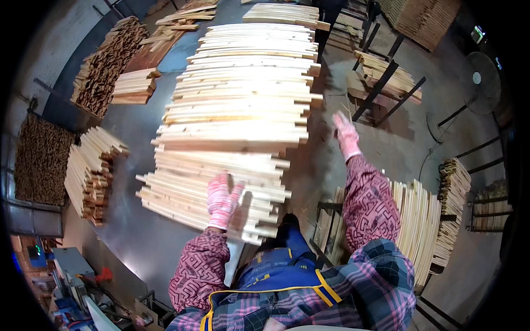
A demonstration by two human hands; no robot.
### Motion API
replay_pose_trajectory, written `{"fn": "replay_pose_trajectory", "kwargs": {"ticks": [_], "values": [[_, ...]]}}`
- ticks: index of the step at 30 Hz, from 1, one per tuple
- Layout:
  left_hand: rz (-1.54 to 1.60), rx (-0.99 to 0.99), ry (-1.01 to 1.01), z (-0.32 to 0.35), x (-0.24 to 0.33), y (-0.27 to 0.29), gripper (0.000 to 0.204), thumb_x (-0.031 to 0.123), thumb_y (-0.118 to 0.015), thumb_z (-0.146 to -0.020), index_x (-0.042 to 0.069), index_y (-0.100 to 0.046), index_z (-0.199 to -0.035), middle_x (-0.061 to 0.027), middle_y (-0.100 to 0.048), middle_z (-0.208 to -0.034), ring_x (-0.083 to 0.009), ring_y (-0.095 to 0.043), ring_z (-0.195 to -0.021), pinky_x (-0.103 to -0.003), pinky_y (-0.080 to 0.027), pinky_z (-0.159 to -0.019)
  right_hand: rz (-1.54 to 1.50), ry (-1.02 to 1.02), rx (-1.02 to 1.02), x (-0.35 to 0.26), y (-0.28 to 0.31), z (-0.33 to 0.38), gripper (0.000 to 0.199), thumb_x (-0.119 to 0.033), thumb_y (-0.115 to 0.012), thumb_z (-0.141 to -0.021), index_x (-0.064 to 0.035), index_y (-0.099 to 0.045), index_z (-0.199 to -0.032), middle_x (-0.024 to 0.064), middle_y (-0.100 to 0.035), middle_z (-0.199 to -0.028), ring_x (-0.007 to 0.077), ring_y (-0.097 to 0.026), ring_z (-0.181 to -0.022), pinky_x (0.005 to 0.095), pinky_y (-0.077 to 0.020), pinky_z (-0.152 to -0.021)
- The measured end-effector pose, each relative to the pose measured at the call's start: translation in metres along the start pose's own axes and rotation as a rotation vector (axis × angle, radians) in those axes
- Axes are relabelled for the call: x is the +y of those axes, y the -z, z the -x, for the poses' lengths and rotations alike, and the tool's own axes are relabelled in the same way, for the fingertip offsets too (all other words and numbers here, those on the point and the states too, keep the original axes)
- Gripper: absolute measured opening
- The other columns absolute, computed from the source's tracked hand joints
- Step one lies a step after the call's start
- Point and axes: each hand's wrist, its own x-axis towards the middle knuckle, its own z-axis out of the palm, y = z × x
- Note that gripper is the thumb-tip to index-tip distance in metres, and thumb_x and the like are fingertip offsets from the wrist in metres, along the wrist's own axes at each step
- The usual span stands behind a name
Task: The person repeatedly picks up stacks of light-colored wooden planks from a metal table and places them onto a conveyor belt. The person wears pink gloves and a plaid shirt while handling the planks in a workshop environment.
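Left hand (222,199), in a pink-and-white knit glove, lies flat with fingers spread on the near end of the big stack of wooden slats (237,110), pressing on the top boards rather than gripping anything. Right hand (346,134), same kind of glove, is up in the air off the stack's right edge, fingers loosely open, holding nothing and touching nothing as far as I can see.

The slats are pale raw softwood, thin, long and flat, with rough sawn ends that don't line up, so the pile has a ragged staircase look. It sits on a smooth grey metal table (138,231) that fills the middle of the view.

Around it: a smaller bundle of slats (134,85) on the far left of the table, another fanned-out bundle (91,171) at the left edge, and darker scrap-looking sticks (107,63) heaped behind. On the right, slats stand on edge in a black metal rack (419,220), just beside the right elbow. Further right there's a floor fan (479,83), and more racks (386,77) loaded with wood sit beyond the right hand.
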Motion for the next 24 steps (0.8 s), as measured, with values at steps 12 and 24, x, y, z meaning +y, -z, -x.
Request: {"fn": "replay_pose_trajectory", "kwargs": {"ticks": [12, 24], "values": [[1.525, 0.153, 0.813, -0.113, 0.137, -0.042, 0.103, 0.029, -0.079, -0.08, 0.008, -0.005, -0.149, -0.0119, -0.053, -0.102, -0.0207, -0.057, -0.063, -0.033, -0.052, -0.044, -0.588, -0.277, -0.139, -0.081, -0.036, -0.217, 0.058, -0.057, -0.058, -0.088, -0.0086, -0.064, -0.12, 0.0102, -0.062, -0.121, 0.0307, -0.057, -0.109, 0.0403, -0.0489, -0.086], [1.309, 0.269, 0.702, -0.059, 0.097, 0.063, 0.082, 0.024, -0.074, -0.085, 0.006, -0.024, -0.147, -0.0093, -0.062, -0.094, -0.0159, -0.061, -0.072, -0.029, -0.052, -0.06, -0.085, 0.085, -0.323, -0.073, 0.0, -0.131, 0.043, -0.045, -0.041, -0.098, -0.0091, -0.064, -0.108, 0.0127, -0.064, -0.097, 0.0285, -0.061, -0.088, 0.038, -0.0451, -0.082]]}}
